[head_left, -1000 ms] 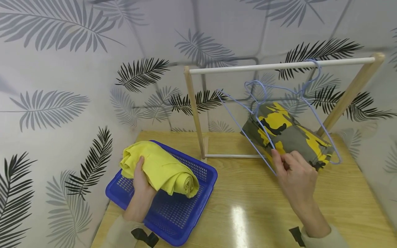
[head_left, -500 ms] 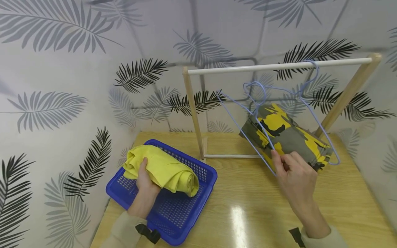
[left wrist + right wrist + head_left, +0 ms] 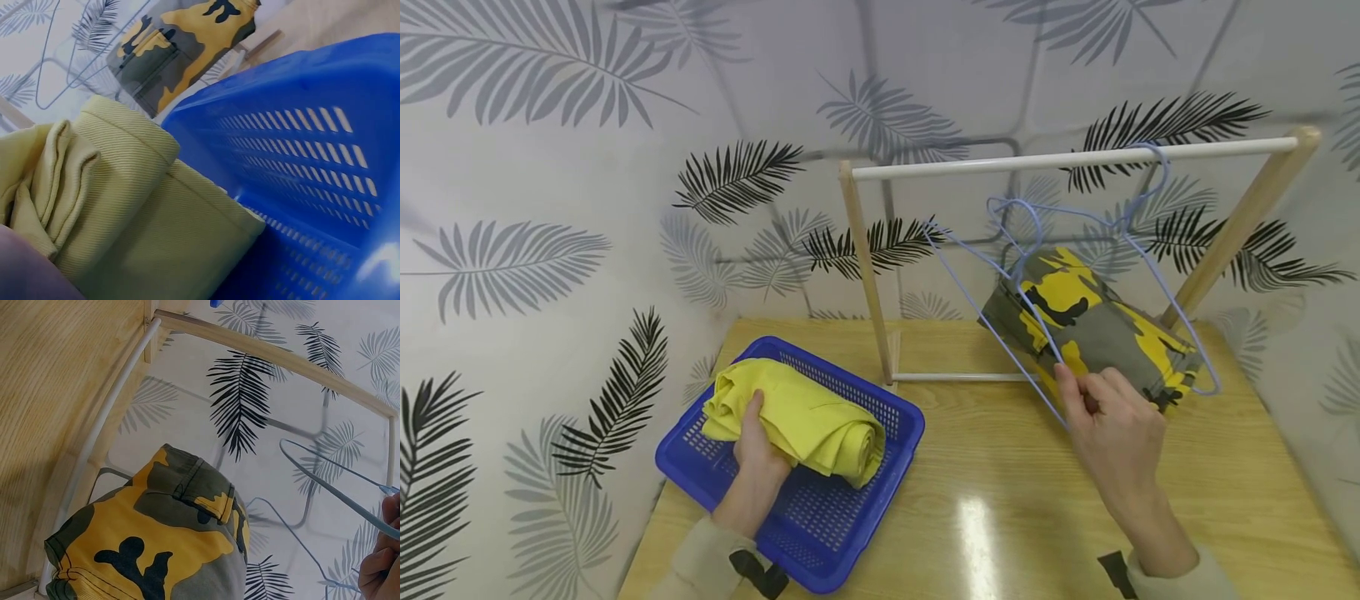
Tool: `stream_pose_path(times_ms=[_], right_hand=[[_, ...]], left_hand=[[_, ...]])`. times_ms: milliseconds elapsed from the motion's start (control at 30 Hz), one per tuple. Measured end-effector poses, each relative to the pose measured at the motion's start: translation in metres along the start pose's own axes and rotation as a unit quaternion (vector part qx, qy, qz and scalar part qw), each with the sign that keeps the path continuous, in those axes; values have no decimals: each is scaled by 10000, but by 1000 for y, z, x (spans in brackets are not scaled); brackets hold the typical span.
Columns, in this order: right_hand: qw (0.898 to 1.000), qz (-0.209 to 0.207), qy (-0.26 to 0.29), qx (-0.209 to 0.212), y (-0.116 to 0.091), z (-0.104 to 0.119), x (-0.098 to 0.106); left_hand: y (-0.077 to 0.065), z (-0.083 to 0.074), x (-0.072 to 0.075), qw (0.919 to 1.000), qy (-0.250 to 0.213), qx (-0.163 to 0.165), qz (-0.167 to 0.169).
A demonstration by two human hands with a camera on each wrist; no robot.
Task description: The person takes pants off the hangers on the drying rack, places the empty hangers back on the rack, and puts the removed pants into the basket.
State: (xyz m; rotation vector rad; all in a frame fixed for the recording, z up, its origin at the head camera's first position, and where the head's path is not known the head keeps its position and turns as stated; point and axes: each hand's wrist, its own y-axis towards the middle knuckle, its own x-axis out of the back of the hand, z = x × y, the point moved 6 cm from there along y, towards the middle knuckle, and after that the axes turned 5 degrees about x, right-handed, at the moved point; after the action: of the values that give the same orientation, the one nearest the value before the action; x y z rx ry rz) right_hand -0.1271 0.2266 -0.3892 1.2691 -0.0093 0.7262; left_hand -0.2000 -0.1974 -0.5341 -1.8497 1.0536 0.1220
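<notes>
In the head view my left hand holds a rolled yellow garment, thumb on top and fingers hidden beneath. The bundle overlaps a blue plastic basket; the left wrist view shows its folded layers beside the basket's perforated wall. My right hand pinches a light blue wire hanger by its lower part, its hook pointing up and off the bar. Behind that hand hangs a folded camouflage garment in grey, yellow and black, on a second blue hanger hooked over the rack's white bar.
The drying rack has a white top bar, wooden side posts and a low white crossbar. It stands on a wood-grain table against a leaf-patterned wall covering.
My left hand has moved slightly right and down with the yellow garment, deeper over the basket. My right hand and its hanger stay almost where they were.
</notes>
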Motion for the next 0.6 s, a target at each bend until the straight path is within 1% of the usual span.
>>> stream_pose_path(times_ms=[67, 133, 200, 333, 500, 567, 600], right_hand=[[10000, 11, 9, -12, -1, 0, 0], [10000, 23, 9, -19, -1, -1, 1], [10000, 32, 22, -20, -1, -1, 1], [10000, 48, 31, -12, -1, -1, 1], [10000, 24, 53, -42, 0, -3, 2], [10000, 25, 66, -48, 0, -3, 2], [10000, 28, 79, -51, 0, -3, 3]], left_hand=[[-3, 1, 4, 9993, 323, -103, -161], [-6, 2, 9, 9966, 709, -202, -381], [-9, 3, 13, 9916, 1117, -314, -568], [-13, 3, 20, 9823, 1662, -446, -737], [-19, 4, 26, 9716, 2158, -490, -840], [-21, 3, 29, 9687, 2264, -526, -872], [-22, 3, 30, 9686, 2266, -543, -867]])
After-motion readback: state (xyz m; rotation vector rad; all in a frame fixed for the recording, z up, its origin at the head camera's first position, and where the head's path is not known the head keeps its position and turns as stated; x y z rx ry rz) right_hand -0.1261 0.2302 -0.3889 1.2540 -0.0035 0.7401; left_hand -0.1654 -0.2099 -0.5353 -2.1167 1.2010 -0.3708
